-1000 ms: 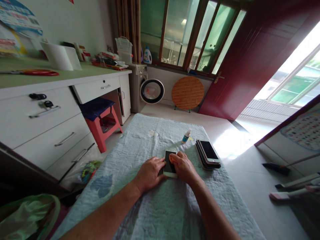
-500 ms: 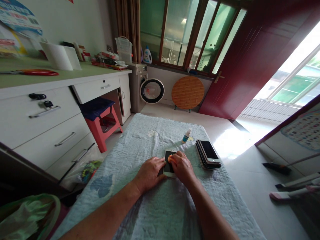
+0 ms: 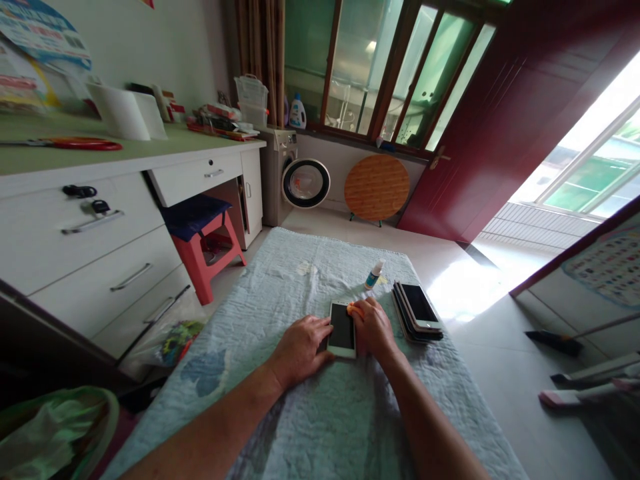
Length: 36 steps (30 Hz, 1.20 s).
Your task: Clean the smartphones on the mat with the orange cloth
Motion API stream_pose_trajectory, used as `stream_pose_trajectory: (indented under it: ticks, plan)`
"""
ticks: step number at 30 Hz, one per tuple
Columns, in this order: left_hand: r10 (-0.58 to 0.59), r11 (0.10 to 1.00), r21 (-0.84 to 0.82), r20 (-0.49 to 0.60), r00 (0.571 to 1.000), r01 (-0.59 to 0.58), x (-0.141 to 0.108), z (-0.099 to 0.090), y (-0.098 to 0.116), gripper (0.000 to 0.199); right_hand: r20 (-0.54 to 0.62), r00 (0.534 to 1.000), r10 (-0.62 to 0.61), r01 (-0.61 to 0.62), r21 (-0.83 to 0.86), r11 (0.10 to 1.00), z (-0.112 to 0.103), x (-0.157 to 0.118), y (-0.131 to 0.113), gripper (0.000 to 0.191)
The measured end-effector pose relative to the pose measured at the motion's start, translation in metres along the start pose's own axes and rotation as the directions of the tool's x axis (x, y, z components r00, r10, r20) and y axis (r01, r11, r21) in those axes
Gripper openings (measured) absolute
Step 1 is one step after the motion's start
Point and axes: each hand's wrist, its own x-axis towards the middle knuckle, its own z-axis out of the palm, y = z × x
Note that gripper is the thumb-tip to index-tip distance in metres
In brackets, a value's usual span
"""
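A white smartphone (image 3: pixel 343 331) with a dark screen lies face up on the cloth-covered table (image 3: pixel 280 280). My left hand (image 3: pixel 301 343) grips its left side, fingers along the edge and thumb by the lower corner. Pinched in the fingers of my right hand (image 3: pixel 374 327) is a small orange cloth (image 3: pixel 355 310), pressed at the phone's upper right edge. Part of the cloth is hidden by the fingers. Beyond my right hand stands a small spray bottle (image 3: pixel 374 275). A stack of phones (image 3: pixel 419 310) sits to the right, a white one on top.
At the left is a white desk (image 3: pixel 200 157) with drawers, a paper roll (image 3: pixel 120 113) and red-handled scissors (image 3: pixel 85 143). A red stool (image 3: pixel 203 233) stands under it. Farther back are a washing machine (image 3: pixel 277 180) with its door open and a round wooden board (image 3: pixel 377 187).
My right hand has moved the orange cloth from the middle of the screen to the phone's right edge, uncovering more of the screen. My left hand stays on the phone.
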Motion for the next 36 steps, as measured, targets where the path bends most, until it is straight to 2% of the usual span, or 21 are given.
stream_pose_trajectory:
  ticks: [8,17,21,30,36]
  plan:
    - [-0.005,1.000,0.013,0.006,1.000,0.005,0.000,-0.002,0.001,0.041,0.070,0.998,0.003,0.004,-0.101,0.995,0.002,0.024,-0.019,0.021]
    - [-0.020,1.000,-0.004,0.005,1.000,0.020,0.001,-0.005,0.005,0.044,0.104,0.990,-0.099,0.112,-0.132,0.985,0.021,0.032,-0.047,0.019]
    - [-0.025,1.000,-0.002,-0.010,1.000,0.025,0.000,-0.003,0.005,0.043,0.110,0.990,-0.088,0.100,-0.110,0.989,0.016,0.033,-0.040,0.019]
    - [-0.006,1.000,0.003,-0.008,1.000,0.006,-0.001,-0.001,0.005,0.037,0.078,0.997,0.017,-0.007,-0.126,0.992,-0.003,0.027,-0.007,0.021]
    - [0.003,1.000,-0.001,-0.010,1.000,-0.003,-0.001,-0.002,0.005,0.039,0.049,0.999,0.005,0.002,-0.151,0.989,0.001,0.027,-0.014,0.021]
